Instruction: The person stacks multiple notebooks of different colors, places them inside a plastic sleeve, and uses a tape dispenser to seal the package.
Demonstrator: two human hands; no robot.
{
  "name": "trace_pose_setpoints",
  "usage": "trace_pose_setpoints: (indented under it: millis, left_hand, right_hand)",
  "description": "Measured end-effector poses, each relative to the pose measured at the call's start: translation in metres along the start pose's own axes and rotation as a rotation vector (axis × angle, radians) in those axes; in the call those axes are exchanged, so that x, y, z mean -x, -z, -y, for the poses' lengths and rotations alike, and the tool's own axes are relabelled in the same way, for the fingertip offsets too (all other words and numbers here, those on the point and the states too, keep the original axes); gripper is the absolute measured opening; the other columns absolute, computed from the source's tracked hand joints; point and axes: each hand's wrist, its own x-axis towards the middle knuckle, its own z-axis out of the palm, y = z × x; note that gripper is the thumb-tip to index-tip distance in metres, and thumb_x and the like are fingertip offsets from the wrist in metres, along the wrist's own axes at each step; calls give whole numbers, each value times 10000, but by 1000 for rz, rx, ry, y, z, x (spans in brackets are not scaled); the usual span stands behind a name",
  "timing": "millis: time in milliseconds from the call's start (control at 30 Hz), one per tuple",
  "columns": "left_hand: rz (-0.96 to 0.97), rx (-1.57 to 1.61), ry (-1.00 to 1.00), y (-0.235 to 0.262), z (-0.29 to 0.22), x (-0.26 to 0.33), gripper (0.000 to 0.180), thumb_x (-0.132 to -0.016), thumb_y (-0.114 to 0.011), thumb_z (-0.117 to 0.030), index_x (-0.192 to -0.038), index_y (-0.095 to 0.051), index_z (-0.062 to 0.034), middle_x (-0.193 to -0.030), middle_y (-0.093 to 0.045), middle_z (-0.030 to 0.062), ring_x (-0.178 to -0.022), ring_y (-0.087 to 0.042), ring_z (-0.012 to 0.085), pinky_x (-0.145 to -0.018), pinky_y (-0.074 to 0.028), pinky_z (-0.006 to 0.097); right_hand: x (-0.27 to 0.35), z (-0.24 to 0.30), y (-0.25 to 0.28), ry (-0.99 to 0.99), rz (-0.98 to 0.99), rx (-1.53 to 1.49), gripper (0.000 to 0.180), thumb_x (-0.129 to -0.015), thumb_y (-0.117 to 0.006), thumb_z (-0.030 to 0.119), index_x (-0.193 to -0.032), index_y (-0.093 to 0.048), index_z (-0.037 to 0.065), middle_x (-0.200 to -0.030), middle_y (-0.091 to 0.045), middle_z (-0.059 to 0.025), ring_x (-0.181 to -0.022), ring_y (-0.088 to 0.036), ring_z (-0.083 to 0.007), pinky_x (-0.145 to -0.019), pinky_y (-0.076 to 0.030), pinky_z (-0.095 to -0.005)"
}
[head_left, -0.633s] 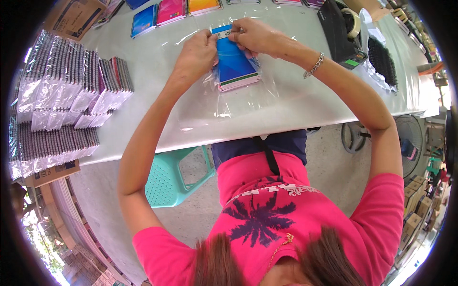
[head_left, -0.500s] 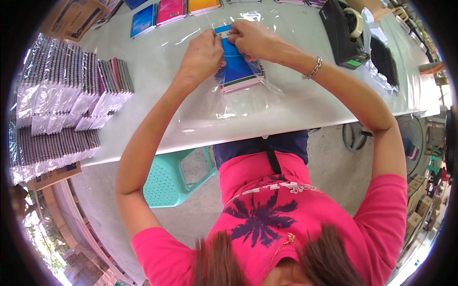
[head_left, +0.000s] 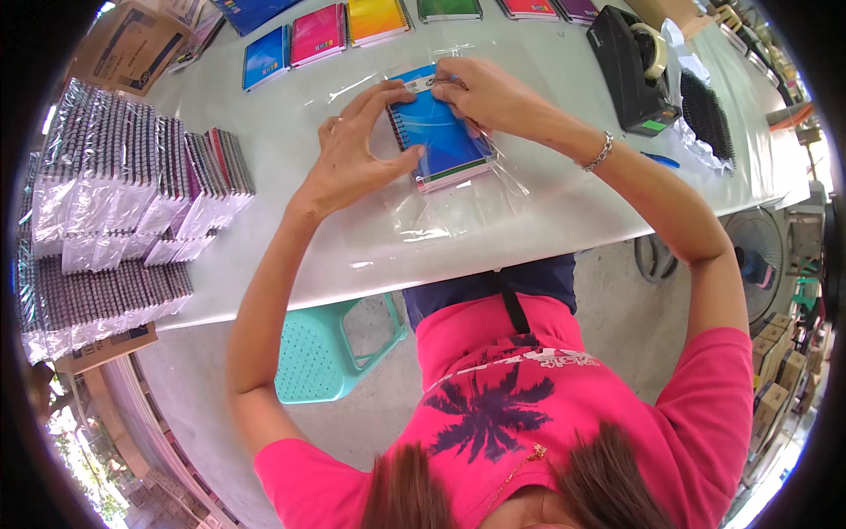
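Observation:
In front of me lies a small stack of spiral-bound notebooks (head_left: 445,141), the top one with a blue cover, on a clear plastic wrapper (head_left: 441,207). My left hand (head_left: 357,145) is spread at its left side, fingertips by the top corner and thumb against the cover's left part. My right hand (head_left: 489,97) is curled over the top right, thumb and forefinger closed at the upper edge beside a pale label (head_left: 421,84). Its other fingers bend around the stack's right side, partly hidden.
Plastic-wrapped notebooks (head_left: 115,194) stand in tall piles at the left. Blue, pink, yellow and green notebooks (head_left: 319,33) line the far edge. A black tape dispenser (head_left: 630,70) sits at the right, near a dark brush-like object (head_left: 705,115). Below is a turquoise stool (head_left: 317,353).
My left hand has opened from a pinch at the top edge and moved left and down. My right hand stays near the top edge. The whole view has shifted slightly.

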Motion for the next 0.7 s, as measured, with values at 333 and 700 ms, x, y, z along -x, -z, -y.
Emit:
trace_pose_setpoints:
  millis: [333, 700]
  left_hand:
    - [-22, -59, -12, -17, 1, -10, 927, -683, -772, -550, -1452, -392, -197, -1544, -300, 37, -1470, -100, 280, -1147, 11, 596]
    - [18, -116, 6, -18, -8, -12, 965, -688, -727, -621, -1458, -368, -163, -1551, -277, 38, -1470, -69, 308, -1140, 7, 613]
  right_hand:
    - [-3, 5, -3, -148, 17, -80, 180, -971, -491, 184, -941, -533, 12, -610, -498, 0, -479, -469, -82, -430, -337, -244]
    - [-9, 23, 7, -64, 123, 348, 200, -876, -472, 136, -944, -618, 19, -877, -609, -136, -815, -620, -237, -709, -507, -339]
